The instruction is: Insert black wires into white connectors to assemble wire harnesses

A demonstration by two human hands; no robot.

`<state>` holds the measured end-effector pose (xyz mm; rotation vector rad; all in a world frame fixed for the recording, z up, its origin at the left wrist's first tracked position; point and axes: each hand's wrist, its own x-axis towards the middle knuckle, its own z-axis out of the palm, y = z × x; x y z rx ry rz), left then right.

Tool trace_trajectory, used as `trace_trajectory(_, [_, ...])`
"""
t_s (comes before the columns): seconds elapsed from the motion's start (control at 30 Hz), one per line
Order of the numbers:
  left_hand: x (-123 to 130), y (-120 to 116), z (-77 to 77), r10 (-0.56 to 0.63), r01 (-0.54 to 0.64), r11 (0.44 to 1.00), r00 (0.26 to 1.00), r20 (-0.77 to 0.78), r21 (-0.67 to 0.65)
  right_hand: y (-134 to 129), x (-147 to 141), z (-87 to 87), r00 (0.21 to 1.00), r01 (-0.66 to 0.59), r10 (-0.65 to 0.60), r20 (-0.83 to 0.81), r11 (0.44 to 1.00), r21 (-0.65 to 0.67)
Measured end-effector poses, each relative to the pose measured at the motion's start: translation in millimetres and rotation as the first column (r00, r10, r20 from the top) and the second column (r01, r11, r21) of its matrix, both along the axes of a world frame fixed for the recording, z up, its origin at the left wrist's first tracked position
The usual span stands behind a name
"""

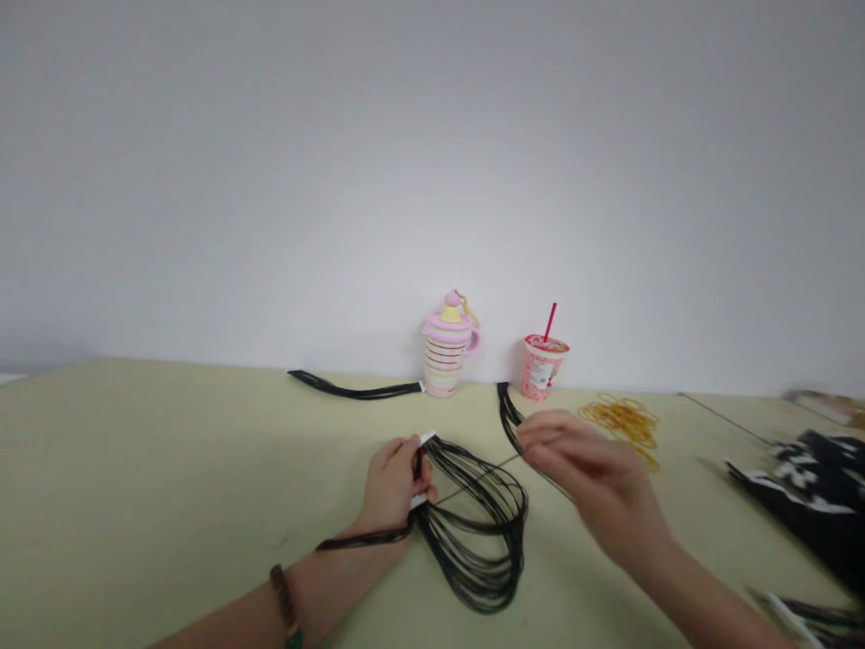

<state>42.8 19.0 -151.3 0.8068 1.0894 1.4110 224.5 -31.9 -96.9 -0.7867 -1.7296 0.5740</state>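
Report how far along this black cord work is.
Done: a black cord bundle lies white-tipped by the pink cup. In hand: the left hand grips a looped bundle at its white band; the right hand pinches a strand. Left: yellow rubber bands lie loose.

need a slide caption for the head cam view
Head view: left hand grips a white-banded bundle of looped thin black cords while right hand pinches a strand above a pale green tabletop

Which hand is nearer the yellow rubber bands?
Right. The right hand is just in front of the yellow rubber bands; the left hand is far to their left, holding black cord loops.
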Motion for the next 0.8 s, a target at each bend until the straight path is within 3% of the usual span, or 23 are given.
trace_trajectory(0.07, [1, 0, -0.7, 0.004, -0.004, 1.0, 1.0, 0.014, 0.003, 15, 21, 14.5, 0.91, 0.107, -0.15, -0.387, 0.986, -0.129])
trace_trajectory(0.13, [1, 0, -1.3, 0.0, 0.0, 1.0, 1.0, 0.024, 0.013, 29, 41, 27.4, 0.737, 0.051, -0.188, -0.649, 0.973, -0.225])
trace_trajectory(0.2, [1, 0, -1.8, -0.008, 0.007, 1.0, 1.0, 0.027, 0.023, 38, 57, 36.4, 0.612, 0.029, -0.233, -0.756, 0.962, -0.272])
trace_trajectory(0.27, [1, 1, -2.4, -0.013, 0.012, 0.999, 1.0, 0.023, 0.031, 41, 64, 39.0, 0.568, 0.074, -0.281, -0.773, 0.953, -0.292])
trace_trajectory(0.33, [3, -1, -3.0, -0.026, 0.025, 0.999, 1.0, 0.017, 0.041, 40, 59, 33.3, 0.603, 0.121, -0.306, -0.737, 0.948, -0.295])
trace_trajectory(0.4, [5, -5, -3.2, -0.051, 0.051, 0.998, 0.999, 0.013, 0.047, 34, 40, 19.6, 0.707, 0.111, -0.294, -0.644, 0.945, -0.309])
trace_trajectory(0.5, [11, -14, -2.7, -0.139, 0.138, 0.99, 0.99, 0.026, 0.028, 20, -1, -9.0, 0.903, 0.023, -0.201, -0.379, 0.905, -0.426])
trace_trajectory(0.57, [15, -22, -2.2, -0.188, 0.187, 0.982, 0.982, 0.025, 0.012, 12, -27, -27.3, 0.974, -0.028, -0.088, -0.208, 0.866, -0.5])
trace_trajectory(0.7, [21, -31, -4.4, -0.197, 0.197, 0.98, 0.98, -0.014, 0.006, 5, -49, -52.6, 0.993, -0.103, 0.059, -0.105, 0.871, -0.48])
trace_trajectory(0.8, [22, -32, -8.7, -0.23, 0.231, 0.973, 0.972, -0.046, 0.013, 8, -47, -62.3, 0.998, -0.062, 0.047, -0.045, 0.887, -0.457])
